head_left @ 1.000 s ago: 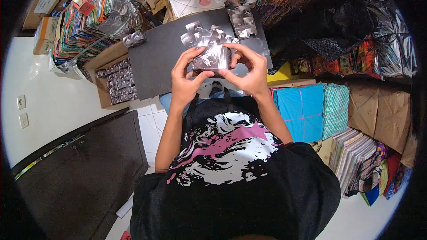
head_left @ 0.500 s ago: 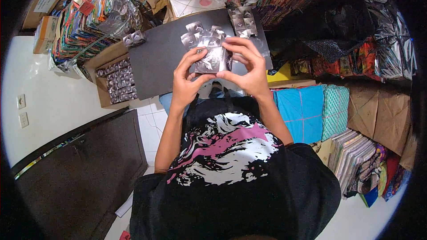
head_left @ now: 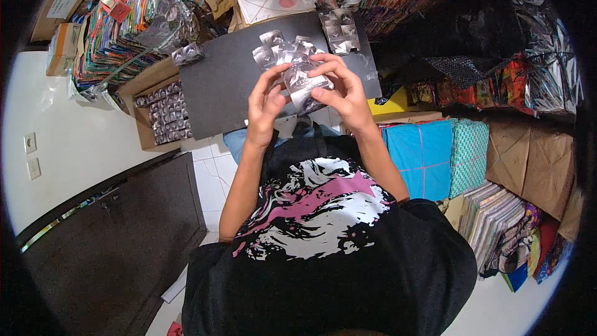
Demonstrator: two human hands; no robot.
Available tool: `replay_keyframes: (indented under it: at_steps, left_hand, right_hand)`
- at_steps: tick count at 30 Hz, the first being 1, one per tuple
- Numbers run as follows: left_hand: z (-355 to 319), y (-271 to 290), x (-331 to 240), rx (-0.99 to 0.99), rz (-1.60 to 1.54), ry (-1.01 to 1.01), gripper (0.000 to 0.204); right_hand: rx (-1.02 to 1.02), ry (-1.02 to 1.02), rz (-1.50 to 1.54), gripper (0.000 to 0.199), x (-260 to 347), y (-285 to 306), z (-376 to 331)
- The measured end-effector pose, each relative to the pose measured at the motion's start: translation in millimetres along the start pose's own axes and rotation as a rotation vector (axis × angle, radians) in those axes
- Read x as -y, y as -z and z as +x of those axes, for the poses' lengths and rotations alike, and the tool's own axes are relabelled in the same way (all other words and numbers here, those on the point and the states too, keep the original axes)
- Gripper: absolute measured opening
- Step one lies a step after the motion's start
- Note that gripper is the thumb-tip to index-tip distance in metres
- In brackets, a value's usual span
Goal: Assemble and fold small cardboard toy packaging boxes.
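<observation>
Both hands are raised in front of my chest over a dark grey board [head_left: 224, 90]. My left hand [head_left: 266, 102] and my right hand [head_left: 339, 90] pinch a small shiny silver wrapped packet [head_left: 302, 81] between their fingertips. Just beyond the fingers, a loose heap of similar silver packets [head_left: 280, 50] lies on the board. A second small stack of silver packets [head_left: 339, 30] sits at the board's far right corner, and a single one [head_left: 186, 54] at its left edge.
A cardboard box [head_left: 158, 112] with several silver packets stands left of the board. Bundles of colourful wrapped sheets [head_left: 118, 31] pile up at the back left. Blue and green wrapped bundles [head_left: 435, 155] and brown paper parcels [head_left: 528, 162] stand at right. A dark door [head_left: 106, 249] is lower left.
My hands have turned and worked the silver packet; the fingers have shifted slightly and the packet sits more upright between them. The piles on the board are unchanged.
</observation>
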State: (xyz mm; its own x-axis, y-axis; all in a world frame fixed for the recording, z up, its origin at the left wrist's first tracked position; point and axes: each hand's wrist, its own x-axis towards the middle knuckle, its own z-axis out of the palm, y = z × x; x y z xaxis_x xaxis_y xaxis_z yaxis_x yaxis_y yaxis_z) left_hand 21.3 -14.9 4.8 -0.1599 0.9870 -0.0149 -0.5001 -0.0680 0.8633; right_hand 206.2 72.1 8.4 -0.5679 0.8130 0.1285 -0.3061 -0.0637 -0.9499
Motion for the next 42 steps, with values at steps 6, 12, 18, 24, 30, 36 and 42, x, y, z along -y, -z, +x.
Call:
replay_keyframes:
  at_steps: [6,12,18,24,30,36,42]
  left_hand:
    - [1.0,-5.4,9.3,-0.049,0.204,-0.075,0.055]
    - [2.8,0.8,6.6,-0.061,0.284,-0.111,0.046]
    - [2.9,6.1,5.5,-0.082,0.26,-0.043,0.046]
    - [3.7,4.9,4.5,0.002,0.144,-0.087,0.058]
    - [4.6,10.9,12.8,-0.02,0.158,-0.025,0.061]
    - [12.6,0.2,13.6,-0.026,0.124,0.01,0.062]
    - [24.1,-9.8,13.2,-0.033,0.084,0.01,0.065]
  right_hand:
    - [-0.053,-0.066,-0.052,0.031,-7.6,-3.7,-1.3]
    - [-0.088,-0.095,-0.077,0.024,-11.4,-7.2,-0.3]
    - [-0.005,-0.097,-0.148,0.035,2.3,-9.6,2.7]
    - [0.006,-0.145,-0.108,0.039,-3.7,1.9,8.0]
    - [0.023,-0.173,-0.172,0.039,-0.4,7.2,14.2]
    - [0.031,-0.182,-0.122,0.038,2.6,19.4,22.9]
    - [0.05,-0.167,-0.097,0.037,4.2,28.1,33.4]
